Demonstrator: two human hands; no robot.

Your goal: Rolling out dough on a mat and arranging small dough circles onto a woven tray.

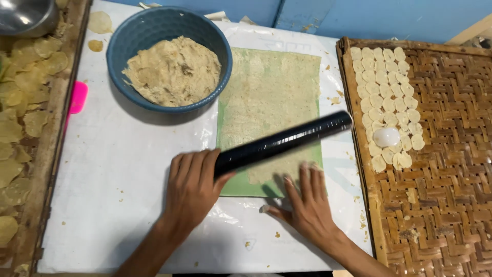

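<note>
A thin sheet of pale dough [269,97] lies flattened on a green plastic sheet [241,187] on the white work surface. Across its near part lies a black roller [284,141], tilted up to the right. My left hand [192,187] grips the roller's left end. My right hand [307,197] lies flat, fingers spread, on the near right corner of the green sheet, just below the roller. A blue bowl [128,41] with a lump of beige dough [174,69] stands behind my left hand.
A woven bamboo tray [446,154] on the right carries several small round dough discs [387,84] and a white round cutter [386,137]. Another tray [20,118] at left holds dried yellowish discs. A pink scraper [78,96] and a metal bowl [25,15] sit at left.
</note>
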